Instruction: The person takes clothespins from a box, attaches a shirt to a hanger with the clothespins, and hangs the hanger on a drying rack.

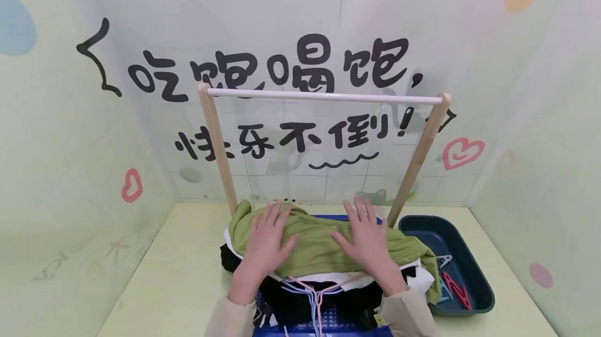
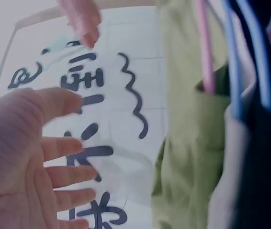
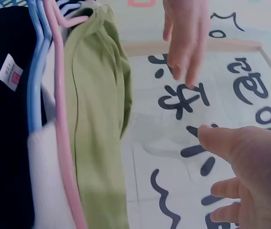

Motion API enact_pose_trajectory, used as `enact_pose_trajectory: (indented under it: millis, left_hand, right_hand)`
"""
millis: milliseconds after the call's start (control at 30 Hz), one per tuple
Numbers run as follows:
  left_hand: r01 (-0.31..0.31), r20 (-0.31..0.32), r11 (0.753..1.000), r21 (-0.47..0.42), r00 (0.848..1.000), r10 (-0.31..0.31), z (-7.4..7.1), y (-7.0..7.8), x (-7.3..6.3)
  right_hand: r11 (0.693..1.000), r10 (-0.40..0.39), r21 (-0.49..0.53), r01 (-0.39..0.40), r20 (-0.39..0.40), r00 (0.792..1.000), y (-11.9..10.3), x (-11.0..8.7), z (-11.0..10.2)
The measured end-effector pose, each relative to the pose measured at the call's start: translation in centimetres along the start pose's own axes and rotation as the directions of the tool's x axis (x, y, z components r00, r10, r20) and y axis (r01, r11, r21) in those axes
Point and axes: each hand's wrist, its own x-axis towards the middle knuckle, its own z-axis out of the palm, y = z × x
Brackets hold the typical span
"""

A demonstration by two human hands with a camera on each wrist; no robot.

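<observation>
My left hand point(image 1: 267, 243) and right hand point(image 1: 368, 238) are raised above a pile of clothes, fingers straight and spread, holding nothing. On top of the pile lies a green garment point(image 1: 319, 248), with a white one point(image 1: 321, 277) and a black one point(image 1: 281, 300) below it. Pink hangers point(image 3: 59, 95) and blue hangers point(image 3: 34, 95) run into the necklines. Both wrist views show a gap between palm and cloth. A white size label point(image 3: 10, 71) is on the black garment.
Behind the pile stands a rack with wooden posts point(image 1: 420, 154) and a white bar point(image 1: 324, 96). A blue basket point(image 1: 324, 332) is under the clothes. To the right, a dark teal tray point(image 1: 490, 300) holds several clips point(image 1: 455, 291) on the pale table point(image 1: 155, 285).
</observation>
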Motion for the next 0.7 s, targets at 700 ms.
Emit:
enact_pose_trajectory:
  millis: [700]
  left_hand:
    - [0.003, 0.066, 0.996, -0.086, 0.998, 0.002, -1.5, -5.8, -3.1]
  right_hand:
    - [0.987, 0.130, 0.146, -0.074, -0.425, 0.896, 8.2, -3.3, -3.4]
